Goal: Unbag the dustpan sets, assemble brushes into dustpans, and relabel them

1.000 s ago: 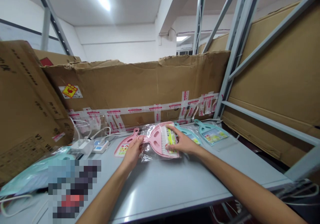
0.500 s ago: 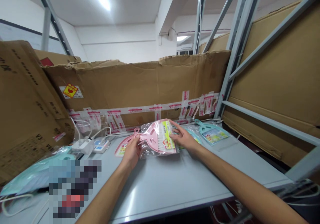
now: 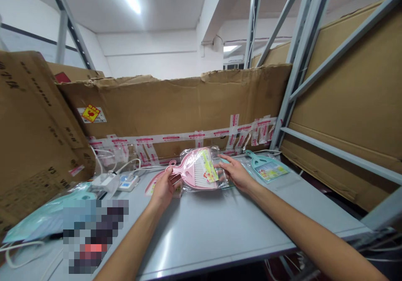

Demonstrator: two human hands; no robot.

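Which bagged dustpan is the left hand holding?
The raised pink plastic dustpan gripped by the left hand, over a second pink plastic dustpan lying partly beneath it; a teal plastic dustpan lies flat further right.

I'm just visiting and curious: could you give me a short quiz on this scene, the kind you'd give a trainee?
1. Which hand grips the pink dustpan by its handle?
2. True or false: a white brush sits in the scoop of that dustpan.
3. What colour is the dustpan set lying on the grey table beyond the right hand?

Key:
1. The left hand
2. True
3. Mint green
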